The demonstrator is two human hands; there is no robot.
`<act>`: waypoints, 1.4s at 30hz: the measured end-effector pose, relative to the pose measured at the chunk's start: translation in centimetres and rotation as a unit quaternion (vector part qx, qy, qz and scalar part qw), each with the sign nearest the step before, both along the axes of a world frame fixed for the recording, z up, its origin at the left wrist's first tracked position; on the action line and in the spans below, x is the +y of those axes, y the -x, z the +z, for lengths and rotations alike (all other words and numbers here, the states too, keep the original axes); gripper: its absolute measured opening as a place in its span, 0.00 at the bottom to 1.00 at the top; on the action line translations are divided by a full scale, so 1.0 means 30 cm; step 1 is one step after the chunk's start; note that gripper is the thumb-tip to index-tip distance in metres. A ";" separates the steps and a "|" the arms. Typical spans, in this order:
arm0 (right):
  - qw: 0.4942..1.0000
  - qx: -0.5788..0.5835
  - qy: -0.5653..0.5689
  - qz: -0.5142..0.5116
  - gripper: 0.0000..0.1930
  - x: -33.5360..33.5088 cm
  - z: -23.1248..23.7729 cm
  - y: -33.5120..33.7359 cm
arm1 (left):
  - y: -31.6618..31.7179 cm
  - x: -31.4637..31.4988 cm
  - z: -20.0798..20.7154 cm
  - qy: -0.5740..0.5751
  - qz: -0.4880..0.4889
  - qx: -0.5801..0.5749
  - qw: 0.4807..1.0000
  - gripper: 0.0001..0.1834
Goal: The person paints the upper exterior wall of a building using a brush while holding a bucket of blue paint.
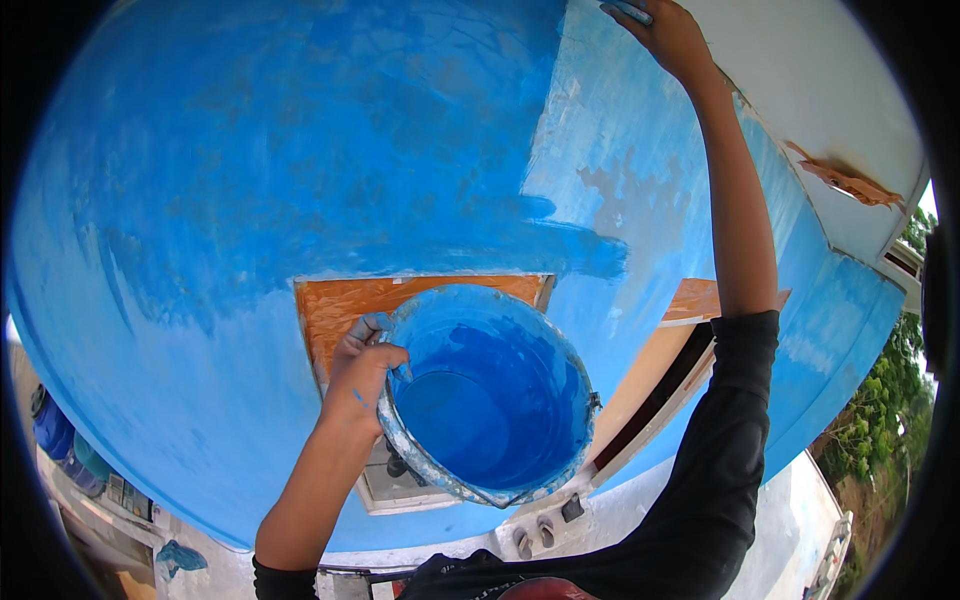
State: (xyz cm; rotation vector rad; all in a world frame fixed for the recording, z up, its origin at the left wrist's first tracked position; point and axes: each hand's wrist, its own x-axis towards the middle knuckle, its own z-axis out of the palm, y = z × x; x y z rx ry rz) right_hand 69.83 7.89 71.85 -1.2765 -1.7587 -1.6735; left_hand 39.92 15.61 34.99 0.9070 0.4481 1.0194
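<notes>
My left hand (368, 362) grips the rim of a paint-spattered bucket (545, 350), its thumb over the inner edge. Blue paint (455, 425) lies in the bottom, and the bucket is tilted so that I look into it. A thin wire handle hangs down along the front rim. Up at the top edge, my right hand (672, 38) reaches to the wall with paint-smeared fingers closed. What it holds is mostly cut off by the picture's edge. Wet-looking darker blue covers much of the wall (330, 150); paler, patchy blue shows to its right.
Behind the bucket is a window opening with orange-brown sheeting (330, 310). A doorway (650, 400) stands right of it. Slippers (533, 538) lie below. Blue drums (55, 430) stand at far left. The pale roof overhang (830, 90) is at upper right, with trees (880, 400) beyond.
</notes>
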 end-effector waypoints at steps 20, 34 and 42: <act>0.998 0.048 0.001 -0.033 0.13 -0.053 0.095 0.056 | 0.036 -0.047 0.132 -0.034 0.048 -0.018 0.998 0.18; 0.969 0.103 0.210 -0.077 0.16 -0.103 -0.202 0.015 | 0.064 -0.012 0.151 -0.046 0.043 -0.010 0.998 0.17; 0.985 0.136 0.104 -0.035 0.14 -0.042 0.006 0.046 | 0.044 -0.001 0.159 -0.040 0.034 -0.006 0.999 0.18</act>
